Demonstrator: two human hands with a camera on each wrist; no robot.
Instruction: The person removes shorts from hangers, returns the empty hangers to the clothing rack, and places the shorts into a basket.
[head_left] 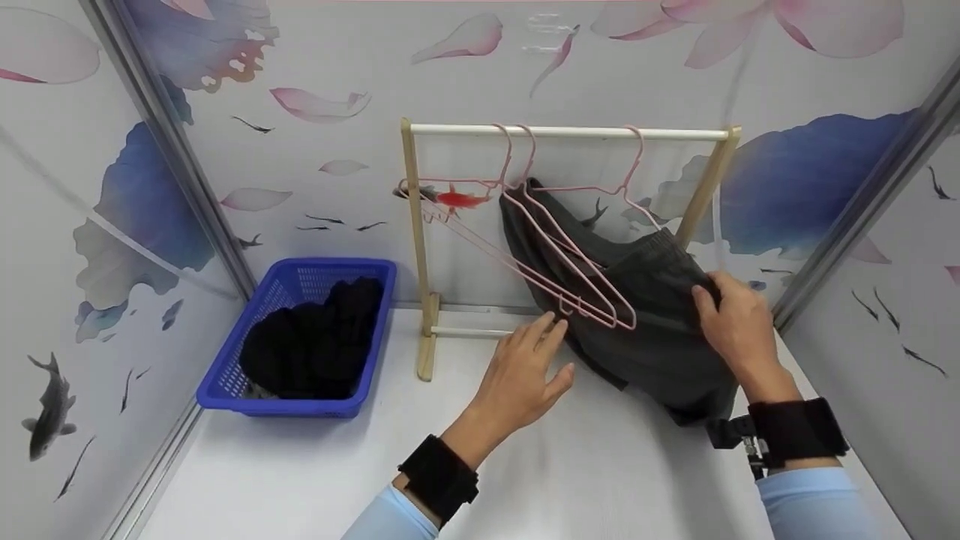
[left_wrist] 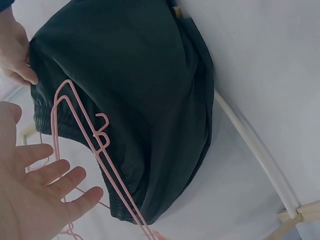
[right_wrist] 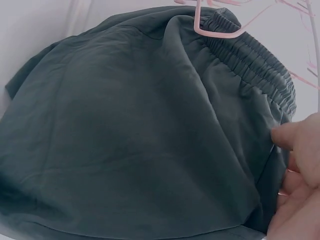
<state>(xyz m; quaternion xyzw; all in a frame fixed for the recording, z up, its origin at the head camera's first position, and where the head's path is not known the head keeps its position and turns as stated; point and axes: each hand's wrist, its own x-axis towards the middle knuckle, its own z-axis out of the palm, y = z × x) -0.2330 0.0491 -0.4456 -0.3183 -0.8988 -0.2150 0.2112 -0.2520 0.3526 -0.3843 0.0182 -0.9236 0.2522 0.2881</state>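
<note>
Dark grey shorts with an elastic waistband hang slanted from a pink hanger at the right of the rack. My right hand pinches their right side below the waistband; in the right wrist view its thumb lies on the cloth. Two more pink hangers hang in front of the shorts, their lower corners over the fabric. My left hand is just below those corners, fingers spread and relaxed, holding nothing. In the left wrist view its fingers are beside the hangers. How the far waistband sits on its hanger is hidden.
The small rack has a white top rail and wooden legs. Left of it, a blue plastic basket holds black cloth. Patterned walls enclose the white table at the back and both sides.
</note>
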